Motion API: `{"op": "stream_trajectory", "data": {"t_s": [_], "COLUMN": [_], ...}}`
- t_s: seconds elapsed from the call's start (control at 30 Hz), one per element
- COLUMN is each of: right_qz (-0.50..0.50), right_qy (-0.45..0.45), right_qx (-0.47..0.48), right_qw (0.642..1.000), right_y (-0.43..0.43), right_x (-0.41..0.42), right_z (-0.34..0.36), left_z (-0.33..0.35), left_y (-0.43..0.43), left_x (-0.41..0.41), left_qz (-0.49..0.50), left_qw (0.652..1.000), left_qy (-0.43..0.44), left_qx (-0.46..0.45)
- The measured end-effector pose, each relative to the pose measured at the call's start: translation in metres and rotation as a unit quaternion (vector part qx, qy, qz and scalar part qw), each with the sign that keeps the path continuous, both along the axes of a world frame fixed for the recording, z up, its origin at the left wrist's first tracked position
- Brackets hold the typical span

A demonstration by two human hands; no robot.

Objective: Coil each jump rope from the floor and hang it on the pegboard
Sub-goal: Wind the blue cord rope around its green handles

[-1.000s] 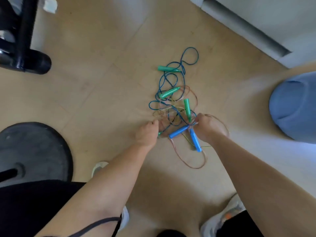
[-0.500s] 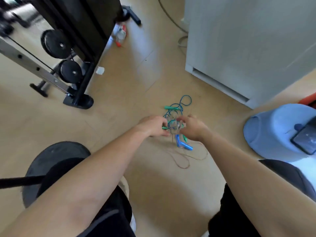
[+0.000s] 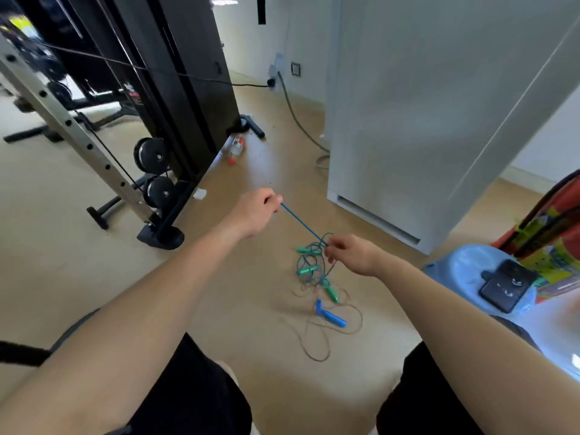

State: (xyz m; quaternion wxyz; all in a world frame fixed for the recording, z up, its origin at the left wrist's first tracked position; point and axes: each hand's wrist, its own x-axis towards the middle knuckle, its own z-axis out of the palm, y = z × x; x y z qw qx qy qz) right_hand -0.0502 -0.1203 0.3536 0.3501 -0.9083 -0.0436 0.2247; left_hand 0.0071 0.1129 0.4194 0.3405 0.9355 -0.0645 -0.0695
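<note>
Two bare forearms are seen reaching out over a tan floor (image 3: 238, 302). A blue cord (image 3: 300, 223) is stretched taut in the air between the hands. Its far end is gripped by the curled fingers of the left hand (image 3: 255, 211), which is raised at the left. Nearer and to the right, the same cord is pinched between the thumb and fingers of the right hand (image 3: 352, 254).

From the right hand the cord drops into a tangle of jump ropes (image 3: 314, 277) lying on the floor just below that hand. In the tangle, green handles (image 3: 307, 270) and a pair of blue handles (image 3: 333, 318) can be made out. A thin tan cord (image 3: 317, 356) is looped loosely around them and trails nearer.

A black weight machine (image 3: 175, 89) is seen at the far left and a white cabinet (image 3: 423, 120) at the far right. At the right edge, a dark phone (image 3: 505, 285) is laid on a pale blue stool (image 3: 461, 265).
</note>
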Motion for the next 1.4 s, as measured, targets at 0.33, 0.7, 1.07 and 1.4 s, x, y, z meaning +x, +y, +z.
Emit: {"op": "stream_trajectory", "data": {"t_s": [0.33,0.7,1.07,1.4], "right_qz": [0.022,-0.035,-0.066,-0.027], "right_qy": [-0.116,-0.122,-0.105,-0.173], "right_qx": [-0.032,-0.012,-0.047,0.103], "right_qw": [0.993,0.992,0.991,0.979], "right_y": [0.009,-0.009,-0.07,-0.01], "right_x": [0.026,0.085,0.101,0.101], "right_z": [0.043,0.012,-0.018,0.028], "left_z": [-0.011,-0.056,-0.056,-0.064], "left_y": [-0.007,-0.039,0.007,-0.061], "left_x": [-0.006,0.05,0.09,0.047], "left_qz": [-0.072,-0.113,0.048,-0.113], "left_qw": [0.985,0.992,0.982,0.968], "left_qy": [-0.042,0.001,0.049,0.11], "left_qx": [0.15,-0.052,0.175,-0.196]}}
